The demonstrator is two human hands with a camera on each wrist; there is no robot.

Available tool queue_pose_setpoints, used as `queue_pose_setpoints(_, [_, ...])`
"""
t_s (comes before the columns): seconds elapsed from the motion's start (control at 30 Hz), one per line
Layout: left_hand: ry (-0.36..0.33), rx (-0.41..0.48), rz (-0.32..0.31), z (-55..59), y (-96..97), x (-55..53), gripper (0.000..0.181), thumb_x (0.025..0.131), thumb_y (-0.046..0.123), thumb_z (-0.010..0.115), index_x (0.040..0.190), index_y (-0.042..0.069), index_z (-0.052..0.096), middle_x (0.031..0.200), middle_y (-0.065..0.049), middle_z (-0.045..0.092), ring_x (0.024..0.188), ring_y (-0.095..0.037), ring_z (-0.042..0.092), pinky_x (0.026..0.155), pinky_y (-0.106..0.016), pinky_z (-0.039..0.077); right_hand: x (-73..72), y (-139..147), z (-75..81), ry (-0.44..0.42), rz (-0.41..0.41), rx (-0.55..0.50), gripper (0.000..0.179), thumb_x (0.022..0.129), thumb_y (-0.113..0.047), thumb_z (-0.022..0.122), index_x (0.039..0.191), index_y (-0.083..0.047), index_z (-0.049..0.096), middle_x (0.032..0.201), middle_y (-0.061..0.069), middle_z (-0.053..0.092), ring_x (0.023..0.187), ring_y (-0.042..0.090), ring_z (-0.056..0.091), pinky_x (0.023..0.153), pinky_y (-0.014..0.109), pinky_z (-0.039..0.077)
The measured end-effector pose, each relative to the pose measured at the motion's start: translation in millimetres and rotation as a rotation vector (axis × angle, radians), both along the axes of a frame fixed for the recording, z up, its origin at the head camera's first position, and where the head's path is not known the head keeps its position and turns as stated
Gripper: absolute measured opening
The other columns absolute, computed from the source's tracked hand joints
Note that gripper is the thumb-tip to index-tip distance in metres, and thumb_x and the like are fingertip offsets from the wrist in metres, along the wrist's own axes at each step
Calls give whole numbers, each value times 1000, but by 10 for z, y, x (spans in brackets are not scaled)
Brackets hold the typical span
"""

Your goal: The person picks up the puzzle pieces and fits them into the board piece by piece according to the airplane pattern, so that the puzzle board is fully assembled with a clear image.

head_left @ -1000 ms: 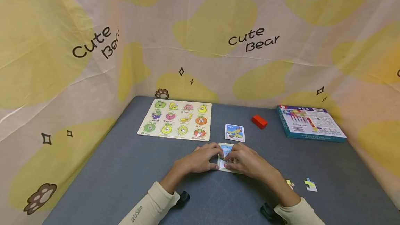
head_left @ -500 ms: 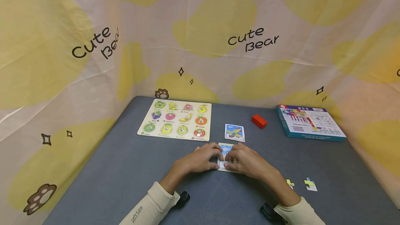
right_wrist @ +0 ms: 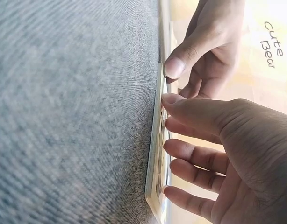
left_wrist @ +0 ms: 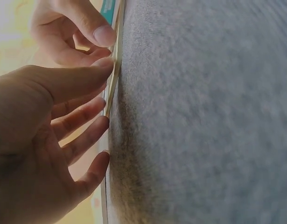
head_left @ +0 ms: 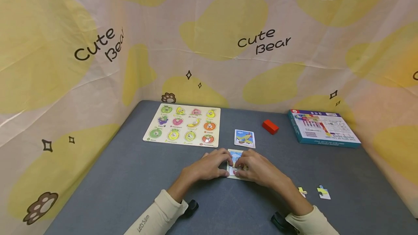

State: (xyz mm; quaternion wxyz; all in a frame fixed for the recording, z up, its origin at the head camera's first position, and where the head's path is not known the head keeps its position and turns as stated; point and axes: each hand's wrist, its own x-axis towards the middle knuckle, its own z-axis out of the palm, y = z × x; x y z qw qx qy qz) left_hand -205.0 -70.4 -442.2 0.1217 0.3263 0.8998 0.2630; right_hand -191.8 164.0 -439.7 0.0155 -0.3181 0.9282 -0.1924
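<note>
Both hands are at a small picture puzzle [head_left: 235,158] in a pale wooden tray, lying on the grey table in the head view. My left hand [head_left: 210,164] touches its left side, thumb near the front corner and a fingertip on the picture. From the right, my right hand [head_left: 258,168] covers much of the puzzle, fingertips pressing on its face. In the right wrist view the fingers of the right hand [right_wrist: 246,149] are loosely bent against the thin tray [right_wrist: 155,163]. The left wrist view shows the left hand [left_wrist: 31,130] with spread fingers. The pieces under the right hand are hidden.
A square airplane picture card [head_left: 244,139] lies just behind the puzzle. Two loose jigsaw pieces lie right of the right forearm, one a yellow-and-white piece [head_left: 323,192]. Farther back are a fruit board [head_left: 183,125], a red block [head_left: 270,127] and a flat box [head_left: 324,128].
Almost nothing differs: both hands stay at the puzzle in the same pose. The whole head view has shifted very slightly.
</note>
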Motion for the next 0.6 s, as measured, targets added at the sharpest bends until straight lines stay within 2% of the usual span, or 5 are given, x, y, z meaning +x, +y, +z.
queue_pose_setpoints(0.13, [5, 20, 22, 16, 34, -6, 16, 100, 23, 75, 116, 20, 72, 131, 4, 60, 128, -19, 54, 101, -50, 42, 0, -4, 2, -1, 1, 4, 12, 92, -29, 85, 100, -20, 83, 93, -9, 65, 87, 7, 52, 76, 29, 46])
queue_pose_setpoints(0.27, [41, 8, 49, 15, 79, -22, 17, 98, 22, 78, 114, 20, 72, 123, 4, 60, 119, -18, 55, 97, -47, 44, -3, -2, 4, -6, -1, 5, 13, 91, -30, 85, 101, -21, 83, 93, -9, 66, 89, 7, 53, 78, 30, 49])
queue_pose_setpoints(0.6, [51, -47, 80, 48, 163, -35, 13, 96, 24, 79, 109, 22, 76, 122, 5, 60, 113, -15, 56, 95, -44, 45, -2, 66, 19, -29, 17, -11, 14, 91, -26, 86, 102, -19, 82, 95, -8, 66, 90, 9, 53, 77, 30, 48])
